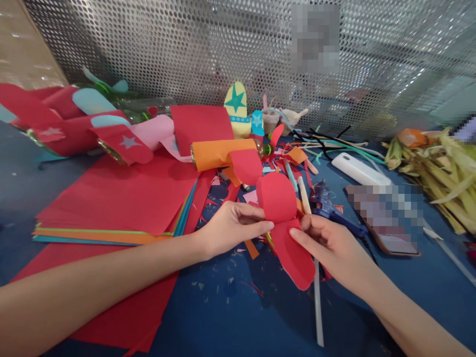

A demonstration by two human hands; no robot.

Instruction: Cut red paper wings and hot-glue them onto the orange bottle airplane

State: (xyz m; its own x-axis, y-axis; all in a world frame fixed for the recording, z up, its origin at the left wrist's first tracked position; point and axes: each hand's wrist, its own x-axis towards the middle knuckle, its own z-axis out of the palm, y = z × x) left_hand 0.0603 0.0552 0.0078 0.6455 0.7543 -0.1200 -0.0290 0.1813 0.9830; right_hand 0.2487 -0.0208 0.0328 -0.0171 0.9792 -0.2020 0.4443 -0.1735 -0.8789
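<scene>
Both my hands hold a red paper cut-out point(284, 223) with rounded lobes, folded near its middle, above the blue table point(238, 317). My left hand point(232, 225) pinches its left side between thumb and fingers. The right side of the fold is pinched by my right hand point(329, 245). Just behind the cut-out lies a bottle wrapped in orange paper point(219, 152) with a red flap point(245, 166). Paper scraps lie below my hands.
A stack of red and coloured paper sheets point(119, 198) lies to the left. Red paper rockets with stars point(89, 131) sit at the back left. A white case point(359, 169), a phone point(394, 233), pipe cleaners point(327, 144), a blue glue gun point(332, 210) and dried husks point(442, 173) are on the right. A perforated metal wall point(223, 49) closes the back.
</scene>
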